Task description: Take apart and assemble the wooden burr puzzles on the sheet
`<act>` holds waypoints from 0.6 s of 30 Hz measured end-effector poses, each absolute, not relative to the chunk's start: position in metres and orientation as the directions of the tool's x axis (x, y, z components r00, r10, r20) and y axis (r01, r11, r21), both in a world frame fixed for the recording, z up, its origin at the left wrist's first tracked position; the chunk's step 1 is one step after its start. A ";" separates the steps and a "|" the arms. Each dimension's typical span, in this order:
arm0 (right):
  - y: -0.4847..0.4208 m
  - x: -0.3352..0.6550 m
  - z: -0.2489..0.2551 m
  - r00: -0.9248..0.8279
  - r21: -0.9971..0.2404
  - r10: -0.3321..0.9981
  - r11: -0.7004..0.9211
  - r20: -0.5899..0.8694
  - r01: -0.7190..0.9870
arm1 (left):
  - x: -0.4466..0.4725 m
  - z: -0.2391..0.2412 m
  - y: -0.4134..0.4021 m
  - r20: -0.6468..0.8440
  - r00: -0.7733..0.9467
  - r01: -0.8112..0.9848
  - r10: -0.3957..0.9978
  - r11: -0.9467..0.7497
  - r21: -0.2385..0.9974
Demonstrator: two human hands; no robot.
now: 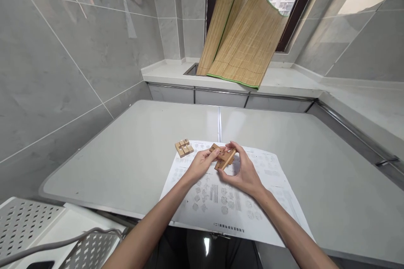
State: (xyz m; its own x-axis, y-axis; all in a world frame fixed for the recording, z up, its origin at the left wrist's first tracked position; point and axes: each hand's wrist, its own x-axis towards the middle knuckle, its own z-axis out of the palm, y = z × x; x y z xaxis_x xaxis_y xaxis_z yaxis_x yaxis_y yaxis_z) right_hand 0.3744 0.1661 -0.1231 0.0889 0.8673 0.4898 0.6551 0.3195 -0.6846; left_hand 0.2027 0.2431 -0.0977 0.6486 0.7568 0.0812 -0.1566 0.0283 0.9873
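Above a printed sheet of diagrams [217,214], my left hand [202,163] pinches notched wooden puzzle pieces [221,157] between thumb and fingers. My right hand [244,172] grips a wooden puzzle stick [229,159] by its two ends, thumb at the near end and fingertips at the far end. The stick lies against the pieces in my left hand; whether they interlock I cannot tell. Left of my hands, a small group of wooden puzzle pieces [184,148] rests partly on the sheet's corner.
The sheet lies on a pale grey folding table [126,155] with a centre seam. Behind it, a bamboo mat [243,38] leans over a white counter [170,76] by the window. A white perforated stool or rack [28,218] with a grey cable stands at lower left.
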 end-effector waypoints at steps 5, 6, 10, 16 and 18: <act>0.168 0.373 -0.120 0.105 -0.667 0.857 0.310 0.505 0.678 | 0.205 -0.098 0.243 0.118 0.605 -0.234 0.788 0.034 0.972; 0.169 0.372 -0.120 0.104 -0.664 0.852 0.317 0.513 0.677 | 0.206 -0.099 0.243 0.120 0.591 -0.243 0.798 0.034 0.970; 0.170 0.371 -0.117 0.080 -0.657 0.838 0.359 0.539 0.663 | 0.207 -0.102 0.246 0.091 0.527 -0.270 0.845 0.065 0.961; 0.169 0.370 -0.111 0.061 -0.654 0.835 0.381 0.547 0.654 | 0.209 -0.103 0.251 0.113 0.490 -0.266 0.864 0.024 0.964; 0.168 0.372 -0.110 0.040 -0.648 0.840 0.386 0.541 0.656 | 0.207 -0.103 0.257 0.113 0.412 -0.279 0.904 0.007 0.960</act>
